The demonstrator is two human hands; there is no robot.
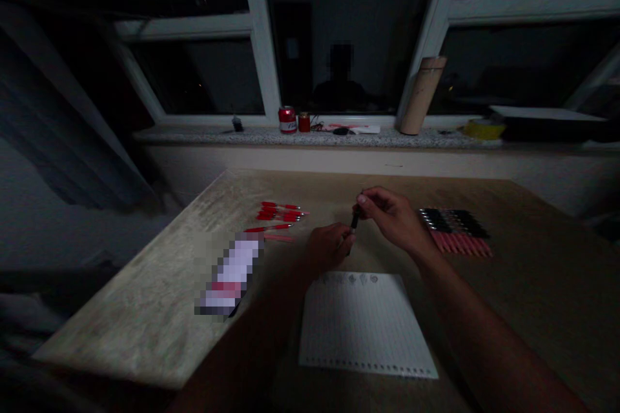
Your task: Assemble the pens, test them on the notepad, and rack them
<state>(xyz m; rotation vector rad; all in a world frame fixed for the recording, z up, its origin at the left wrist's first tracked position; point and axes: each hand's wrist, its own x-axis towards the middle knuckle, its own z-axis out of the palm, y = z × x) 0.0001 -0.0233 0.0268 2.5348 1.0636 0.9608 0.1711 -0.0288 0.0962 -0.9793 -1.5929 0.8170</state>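
Observation:
A dark pen (356, 218) with a lighter, metallic-looking part stands tilted between my two hands above the table. My left hand (330, 246) has its fingers closed around the lower end. At the upper end, my right hand (387, 211) pinches the pen between thumb and fingers. Just below the hands lies a lined spiral notepad (365, 329), with small scribbles along its far edge. Several red pens (278, 213) lie loosely to the left. To the right, several pens with black and pink parts (455, 232) are lined up side by side.
A lit, pixelated phone (232, 274) lies on the pale table (145, 297) at left. On the windowsill (203, 135) behind stand a red can (287, 120), a small red jar (304, 122) and a tall tan cylinder (422, 95). A yellow item (484, 129) is farther right.

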